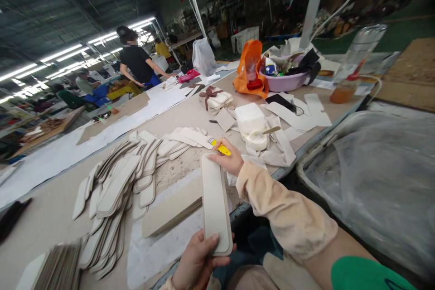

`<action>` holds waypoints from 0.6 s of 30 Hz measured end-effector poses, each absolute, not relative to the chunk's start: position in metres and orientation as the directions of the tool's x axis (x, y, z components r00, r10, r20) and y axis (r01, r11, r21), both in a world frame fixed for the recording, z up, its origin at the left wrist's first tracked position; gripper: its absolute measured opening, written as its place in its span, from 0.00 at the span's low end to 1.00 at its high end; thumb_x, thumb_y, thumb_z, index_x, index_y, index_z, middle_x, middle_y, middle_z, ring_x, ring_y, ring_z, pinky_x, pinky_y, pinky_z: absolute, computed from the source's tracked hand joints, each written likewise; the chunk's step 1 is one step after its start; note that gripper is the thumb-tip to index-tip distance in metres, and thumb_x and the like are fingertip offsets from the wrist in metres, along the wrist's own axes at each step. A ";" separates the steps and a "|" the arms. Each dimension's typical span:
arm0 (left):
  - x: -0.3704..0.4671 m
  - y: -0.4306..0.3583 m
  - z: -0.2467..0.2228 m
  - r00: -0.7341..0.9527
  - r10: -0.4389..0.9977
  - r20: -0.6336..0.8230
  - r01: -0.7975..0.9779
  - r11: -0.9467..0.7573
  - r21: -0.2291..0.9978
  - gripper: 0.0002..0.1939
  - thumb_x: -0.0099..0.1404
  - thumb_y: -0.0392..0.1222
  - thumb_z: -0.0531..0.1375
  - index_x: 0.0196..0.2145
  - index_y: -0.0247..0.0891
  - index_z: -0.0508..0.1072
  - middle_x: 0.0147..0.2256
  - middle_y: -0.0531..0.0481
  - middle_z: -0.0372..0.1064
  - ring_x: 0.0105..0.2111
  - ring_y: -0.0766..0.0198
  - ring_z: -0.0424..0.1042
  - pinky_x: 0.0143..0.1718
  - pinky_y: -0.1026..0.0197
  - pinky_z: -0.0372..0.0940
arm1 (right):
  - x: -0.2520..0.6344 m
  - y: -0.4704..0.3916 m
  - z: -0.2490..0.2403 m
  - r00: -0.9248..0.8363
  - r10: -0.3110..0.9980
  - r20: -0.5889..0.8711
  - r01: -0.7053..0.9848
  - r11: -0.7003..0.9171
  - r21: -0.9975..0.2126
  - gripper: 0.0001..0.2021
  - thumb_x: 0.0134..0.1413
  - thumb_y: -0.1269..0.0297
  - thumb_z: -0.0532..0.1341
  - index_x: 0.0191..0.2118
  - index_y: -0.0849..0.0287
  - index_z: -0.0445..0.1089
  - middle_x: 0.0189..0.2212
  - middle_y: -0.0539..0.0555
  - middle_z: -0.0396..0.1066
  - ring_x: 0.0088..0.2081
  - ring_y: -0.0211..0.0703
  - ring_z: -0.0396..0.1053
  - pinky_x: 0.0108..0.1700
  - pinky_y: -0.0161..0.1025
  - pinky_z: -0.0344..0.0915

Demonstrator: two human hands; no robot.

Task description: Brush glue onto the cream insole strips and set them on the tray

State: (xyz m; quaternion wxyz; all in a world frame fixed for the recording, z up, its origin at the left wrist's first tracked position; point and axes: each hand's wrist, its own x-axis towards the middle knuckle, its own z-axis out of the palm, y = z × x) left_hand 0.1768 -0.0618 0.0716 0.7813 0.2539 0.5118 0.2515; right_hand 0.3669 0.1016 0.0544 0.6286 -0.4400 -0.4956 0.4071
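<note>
My left hand [200, 256] grips the lower end of a long off-white panel [215, 204] with rounded corners, thumb on its face. At the panel's upper end, my right hand [229, 158] has its thumb against the edge and also holds a small yellow-handled tool [222, 148]; its exact kind is unclear. Underneath, a stack of beige rectangular strips [173, 208] lies on a white sheet [146, 253]. Left of it, overlapping rows of similar pale panels [117, 181] are fanned out. Past my right hand stands a white tub [250, 120] with a flat stick [271, 130] across it.
An orange bag [249, 68] and a lilac basin [285, 82] of odds and ends stand farther back. A bottle with amber liquid [343, 93] is near the right edge. A plastic-lined bin [370, 181] adjoins the table at right. Another person [139, 61] works beyond.
</note>
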 end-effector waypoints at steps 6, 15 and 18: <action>0.176 -0.063 0.065 0.326 0.649 -0.687 -0.105 0.747 0.656 0.18 0.55 0.43 0.66 0.40 0.26 0.74 0.37 0.35 0.75 0.36 0.52 0.76 0.26 0.67 0.72 | 0.367 0.100 0.053 0.173 0.949 0.264 -0.055 0.277 -0.959 0.16 0.42 0.58 0.67 0.34 0.54 0.60 0.30 0.44 0.65 0.27 0.37 0.61 0.33 0.34 0.60; 0.167 -0.060 0.050 0.390 0.604 -0.696 -0.093 0.777 0.622 0.21 0.54 0.47 0.67 0.41 0.28 0.74 0.39 0.36 0.75 0.37 0.52 0.77 0.27 0.66 0.72 | 0.367 0.097 0.057 0.155 0.947 0.280 -0.031 0.289 -0.957 0.16 0.44 0.57 0.66 0.35 0.54 0.60 0.30 0.45 0.65 0.26 0.37 0.60 0.30 0.34 0.59; 0.164 -0.057 0.048 0.383 0.608 -0.695 -0.054 0.766 0.640 0.23 0.53 0.48 0.68 0.42 0.29 0.74 0.40 0.36 0.75 0.37 0.52 0.76 0.29 0.66 0.72 | 0.367 0.096 0.060 0.144 0.946 0.291 -0.026 0.298 -0.954 0.16 0.44 0.57 0.66 0.35 0.54 0.59 0.30 0.46 0.65 0.26 0.37 0.60 0.30 0.34 0.59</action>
